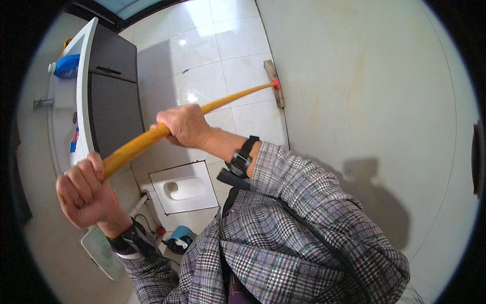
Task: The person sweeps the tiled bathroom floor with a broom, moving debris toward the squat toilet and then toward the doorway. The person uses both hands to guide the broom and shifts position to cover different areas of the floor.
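Both my hands grip a long yellow wooden pole [225, 102] that has a narrow grey-brown crossbar head [274, 83], like a floor mop or squeegee. Something red wraps the joint between pole and head. My left hand [85, 191] is closed round the thick near end at the left. Farther up the pole, my right hand [186, 124] is wrapped round it, with a black strap on that wrist. The head rests on the white tiled floor [201, 76], along the foot of the right wall.
Dark grey cabinets under a white counter [87, 101] line the left, with a blue bottle [67, 66] on top. A squat toilet [187, 189] lies in the floor nearby. Beside it stands a blue bin [180, 237]. The pale wall [354, 76] rises at right.
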`<move>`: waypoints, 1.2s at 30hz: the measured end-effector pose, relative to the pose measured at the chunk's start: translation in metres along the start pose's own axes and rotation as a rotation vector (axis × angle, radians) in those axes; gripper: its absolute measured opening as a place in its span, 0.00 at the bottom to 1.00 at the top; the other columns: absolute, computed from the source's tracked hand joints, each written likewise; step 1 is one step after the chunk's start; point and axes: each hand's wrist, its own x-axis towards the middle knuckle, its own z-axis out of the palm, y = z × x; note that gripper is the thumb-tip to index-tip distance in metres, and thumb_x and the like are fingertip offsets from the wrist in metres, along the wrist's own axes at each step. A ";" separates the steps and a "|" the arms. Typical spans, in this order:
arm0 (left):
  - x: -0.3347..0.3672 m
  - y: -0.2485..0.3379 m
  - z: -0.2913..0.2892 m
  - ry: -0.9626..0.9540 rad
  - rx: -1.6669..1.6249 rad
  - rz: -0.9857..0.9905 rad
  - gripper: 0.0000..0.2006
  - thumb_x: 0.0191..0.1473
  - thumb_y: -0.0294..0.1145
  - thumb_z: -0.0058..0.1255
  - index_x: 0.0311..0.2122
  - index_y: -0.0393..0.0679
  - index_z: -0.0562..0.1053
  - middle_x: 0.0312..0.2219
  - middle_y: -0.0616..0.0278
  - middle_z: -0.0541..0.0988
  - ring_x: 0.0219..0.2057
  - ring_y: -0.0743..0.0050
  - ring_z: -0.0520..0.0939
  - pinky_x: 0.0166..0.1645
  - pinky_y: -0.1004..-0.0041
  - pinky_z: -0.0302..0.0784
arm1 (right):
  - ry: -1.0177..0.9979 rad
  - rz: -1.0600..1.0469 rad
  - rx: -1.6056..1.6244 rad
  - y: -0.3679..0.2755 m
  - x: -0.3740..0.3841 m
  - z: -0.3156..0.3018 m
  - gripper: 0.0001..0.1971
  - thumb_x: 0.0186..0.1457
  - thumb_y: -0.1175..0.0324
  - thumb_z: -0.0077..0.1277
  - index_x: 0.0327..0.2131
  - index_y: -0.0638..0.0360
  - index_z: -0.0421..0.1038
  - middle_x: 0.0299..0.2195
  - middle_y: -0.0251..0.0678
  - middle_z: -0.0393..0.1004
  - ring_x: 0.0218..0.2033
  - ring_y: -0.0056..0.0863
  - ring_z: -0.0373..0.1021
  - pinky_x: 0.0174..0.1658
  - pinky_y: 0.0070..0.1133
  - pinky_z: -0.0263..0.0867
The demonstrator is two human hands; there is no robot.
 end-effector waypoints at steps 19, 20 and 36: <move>0.062 0.026 0.002 -0.088 -0.132 -0.312 0.21 0.69 0.40 0.32 0.19 0.58 0.58 0.10 0.77 0.55 0.12 0.84 0.54 0.31 0.76 0.62 | -0.005 0.250 0.098 -0.045 -0.019 -0.029 0.13 0.49 0.62 0.64 0.27 0.57 0.71 0.19 0.40 0.75 0.23 0.37 0.76 0.27 0.33 0.72; 0.059 0.029 0.003 -0.085 -0.119 -0.315 0.22 0.69 0.41 0.32 0.19 0.58 0.58 0.10 0.77 0.55 0.12 0.84 0.54 0.30 0.76 0.61 | 0.001 0.236 0.116 -0.048 -0.024 -0.029 0.13 0.49 0.62 0.64 0.27 0.57 0.71 0.19 0.40 0.75 0.22 0.37 0.76 0.26 0.33 0.71; 0.072 0.009 0.036 0.059 0.056 -0.150 0.22 0.64 0.41 0.38 0.16 0.58 0.55 0.09 0.76 0.54 0.14 0.80 0.52 0.35 0.70 0.57 | 0.007 0.032 -0.121 0.031 0.053 -0.047 0.12 0.47 0.55 0.63 0.26 0.50 0.73 0.20 0.33 0.77 0.24 0.32 0.78 0.29 0.31 0.74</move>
